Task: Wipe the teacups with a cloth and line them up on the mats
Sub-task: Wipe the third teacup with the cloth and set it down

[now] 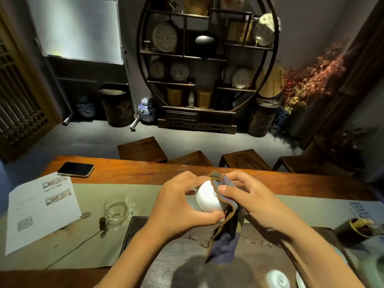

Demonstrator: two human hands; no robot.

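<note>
Counter: the long brown wooden counter carries a pale green cloth runner and a dark stone tea tray.
Task so far: I think it is early or midway. One cup is being wiped now. No wiped cups stand in a row on any mat that I can see.
Left to do: finish this cup, set it down, then do the others. Two small white lidded pieces wait at the tray's near right corner.
Cloth: the dark blue cloth with a brown edge hangs down from the cup.
Cup: the small round white teacup is held up in the air above the tray, between both hands.
Left grip: the left hand curls around the cup, with the thumb under it.
Right grip: the right hand pinches the cloth against the cup's side and rim.
</note>
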